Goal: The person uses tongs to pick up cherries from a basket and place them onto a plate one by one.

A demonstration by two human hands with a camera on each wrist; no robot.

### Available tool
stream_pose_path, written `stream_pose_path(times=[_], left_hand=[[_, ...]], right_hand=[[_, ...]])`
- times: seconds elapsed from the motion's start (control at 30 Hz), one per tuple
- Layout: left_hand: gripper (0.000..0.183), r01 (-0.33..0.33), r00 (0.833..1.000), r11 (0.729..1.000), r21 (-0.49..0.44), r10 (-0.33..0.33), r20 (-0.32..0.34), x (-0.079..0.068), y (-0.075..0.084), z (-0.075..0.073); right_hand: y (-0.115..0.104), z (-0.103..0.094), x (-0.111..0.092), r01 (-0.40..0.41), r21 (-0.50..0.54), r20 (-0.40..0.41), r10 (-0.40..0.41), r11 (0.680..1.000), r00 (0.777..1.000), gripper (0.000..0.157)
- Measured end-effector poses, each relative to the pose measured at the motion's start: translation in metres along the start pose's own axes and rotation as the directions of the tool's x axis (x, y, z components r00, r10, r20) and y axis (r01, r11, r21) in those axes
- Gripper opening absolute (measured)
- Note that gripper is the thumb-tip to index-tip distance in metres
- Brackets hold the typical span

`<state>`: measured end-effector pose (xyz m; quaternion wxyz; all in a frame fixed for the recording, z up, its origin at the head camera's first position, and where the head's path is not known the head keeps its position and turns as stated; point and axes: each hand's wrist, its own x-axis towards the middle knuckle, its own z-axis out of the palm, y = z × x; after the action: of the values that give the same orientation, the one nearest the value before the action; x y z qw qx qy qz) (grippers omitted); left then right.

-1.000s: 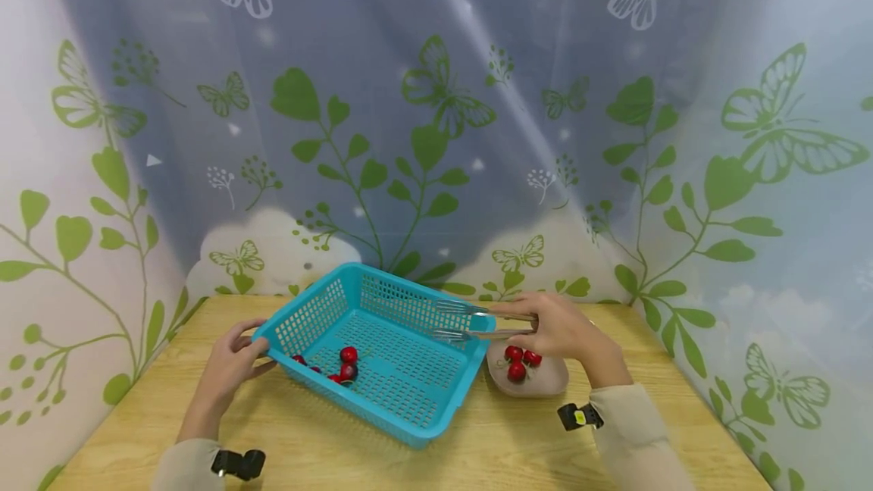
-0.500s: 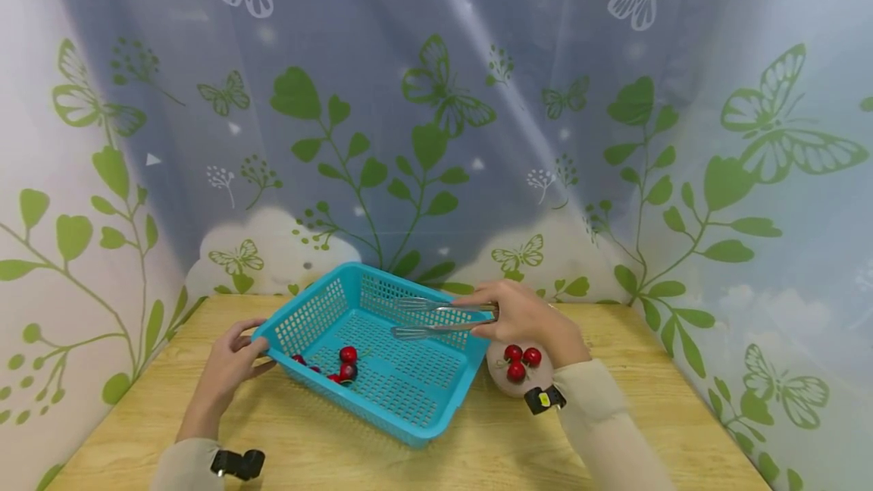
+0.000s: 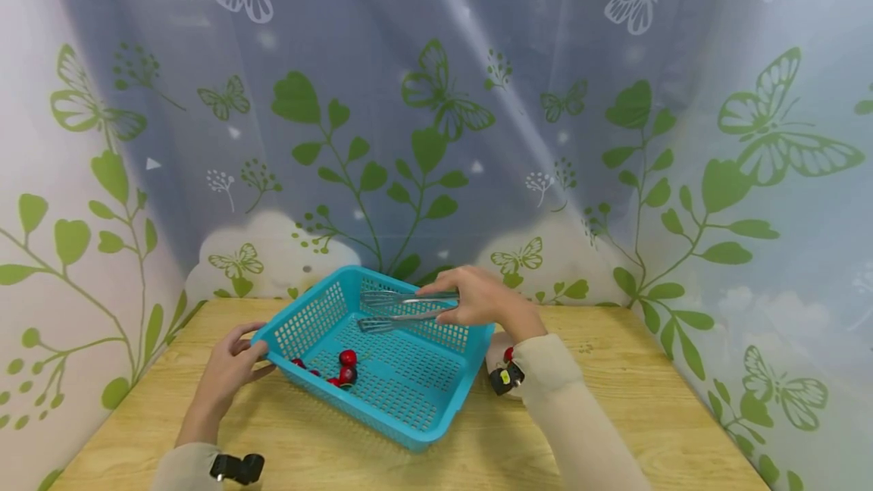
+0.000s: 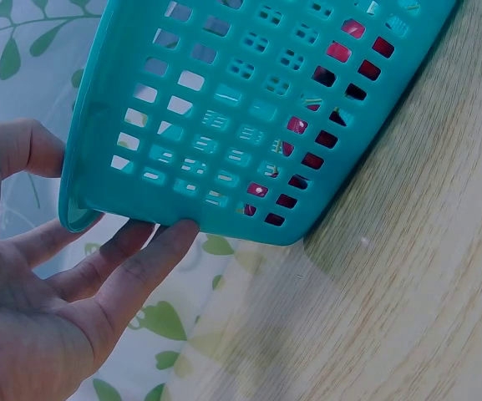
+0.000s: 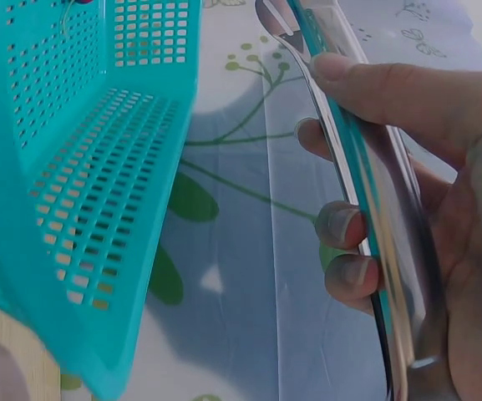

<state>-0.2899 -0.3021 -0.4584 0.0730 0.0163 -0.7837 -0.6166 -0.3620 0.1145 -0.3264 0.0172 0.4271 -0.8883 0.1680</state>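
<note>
A blue perforated plastic basket [image 3: 402,415] stands on the wooden table, with several red cherries [image 3: 348,358] in its near left part. My left hand [image 3: 228,370] grips the basket's left corner; in the left wrist view the thumb lies at the rim and the fingers [image 4: 157,259] reach under the corner. In my right hand [image 3: 480,298] I hold metal tongs [image 3: 409,296] over the far side of the basket. Their slotted ends are spread apart, with nothing between them. The right wrist view shows my thumb and fingers wrapped around the tongs [image 5: 391,217].
A small pale dish [image 3: 496,347] sits right of the basket, largely covered by my right wrist and its camera; a red cherry [image 3: 508,354] shows at its edge. The wooden table [image 3: 655,400] meets a curtain [image 3: 436,173] printed with butterflies and leaves behind.
My right hand has moved left with the open tongs, from beside the dish to over the basket. Its forearm now covers most of the dish. The left hand has stayed at the corner.
</note>
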Motion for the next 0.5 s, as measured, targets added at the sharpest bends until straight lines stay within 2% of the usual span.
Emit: stream_pose_path(times=[0.33, 0.5], left_hand=[[0.052, -0.014, 1.000, 1.000, 0.012, 0.014, -0.008, -0.001, 0.001, 0.000], [0.053, -0.012, 1.000, 1.000, 0.008, 0.012, -0.005, 0.000, -0.001, 0.000]], right_hand=[[-0.009, 0.011, 0.027, -0.059, 0.012, 0.062, 0.058, 0.998, 0.996, 0.047], [-0.013, 0.023, 0.038, -0.093, 0.063, 0.086, 0.087, 0.994, 0.992, 0.046]])
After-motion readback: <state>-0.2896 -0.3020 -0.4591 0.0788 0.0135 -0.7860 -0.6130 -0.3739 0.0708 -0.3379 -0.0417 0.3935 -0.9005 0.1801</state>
